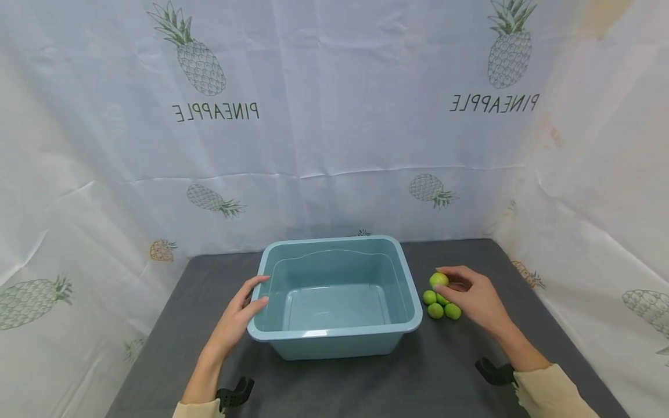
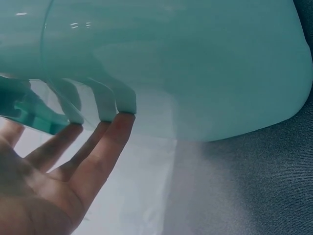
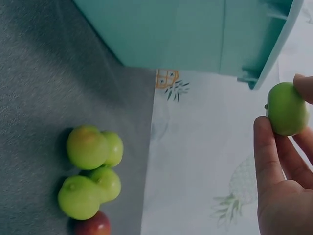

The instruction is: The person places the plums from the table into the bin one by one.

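A light blue plastic basin [image 1: 334, 342] stands on the dark table with nothing in it. My left hand [image 1: 235, 316] holds its left rim, thumb and forefinger over the edge; in the left wrist view, other fingertips [image 2: 126, 116] touch the outer wall. To the right of the basin, my right hand [image 1: 478, 299] pinches a small round green fruit [image 3: 287, 108] between thumb and fingers, raised off the table. Below it, several similar green fruits [image 1: 435, 311] lie bunched together. A reddish fruit [image 3: 94, 225] lies beside them in the right wrist view; the head view hides it.
The dark grey tabletop [image 1: 340, 386] bears the basin and fruits. A white cloth [image 1: 334, 139] printed with pineapples hangs behind the table and along both sides. Each wrist wears a black strap [image 1: 493, 371].
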The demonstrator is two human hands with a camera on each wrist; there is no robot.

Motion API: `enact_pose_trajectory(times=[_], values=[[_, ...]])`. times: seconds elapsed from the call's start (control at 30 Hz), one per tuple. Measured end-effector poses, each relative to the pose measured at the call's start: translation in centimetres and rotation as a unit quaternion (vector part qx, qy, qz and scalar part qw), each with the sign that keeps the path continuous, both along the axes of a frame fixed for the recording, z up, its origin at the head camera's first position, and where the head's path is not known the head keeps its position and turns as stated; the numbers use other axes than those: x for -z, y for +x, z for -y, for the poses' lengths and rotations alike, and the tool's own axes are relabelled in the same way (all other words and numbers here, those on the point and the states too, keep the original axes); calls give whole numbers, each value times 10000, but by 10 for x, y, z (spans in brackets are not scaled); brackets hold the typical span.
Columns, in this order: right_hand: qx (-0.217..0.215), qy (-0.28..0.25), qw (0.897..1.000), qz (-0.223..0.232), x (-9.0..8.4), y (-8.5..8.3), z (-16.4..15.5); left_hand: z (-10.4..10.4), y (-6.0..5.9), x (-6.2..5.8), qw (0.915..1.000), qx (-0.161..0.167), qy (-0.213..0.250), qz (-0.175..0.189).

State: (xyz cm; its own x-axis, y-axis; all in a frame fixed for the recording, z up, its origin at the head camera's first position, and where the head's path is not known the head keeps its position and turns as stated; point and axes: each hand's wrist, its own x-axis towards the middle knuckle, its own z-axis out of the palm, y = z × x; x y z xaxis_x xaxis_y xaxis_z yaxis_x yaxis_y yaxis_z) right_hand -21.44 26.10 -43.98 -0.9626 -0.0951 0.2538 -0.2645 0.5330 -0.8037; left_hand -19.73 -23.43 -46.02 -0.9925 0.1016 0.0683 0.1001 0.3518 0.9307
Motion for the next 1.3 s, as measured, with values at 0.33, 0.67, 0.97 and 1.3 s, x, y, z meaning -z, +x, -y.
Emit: enact_pose_trajectory(times=[0.33, 0.67, 0.97, 1.3], values=[[-229, -118, 9996, 141, -17, -2, 14, 0, 0, 2, 9999, -92, 47, -89], [-487, -92, 9983, 299, -36, -3, 29, -1, 1, 2, 9993, 61, 162, -346], [-666, -114, 9975, 190, -49, -4, 40, -1, 2, 2, 9985, 114, 132, -521], [-962, -265, 9946, 277, -66, -10, 59, -1, 1, 3, 9987, 161, 219, -424]])
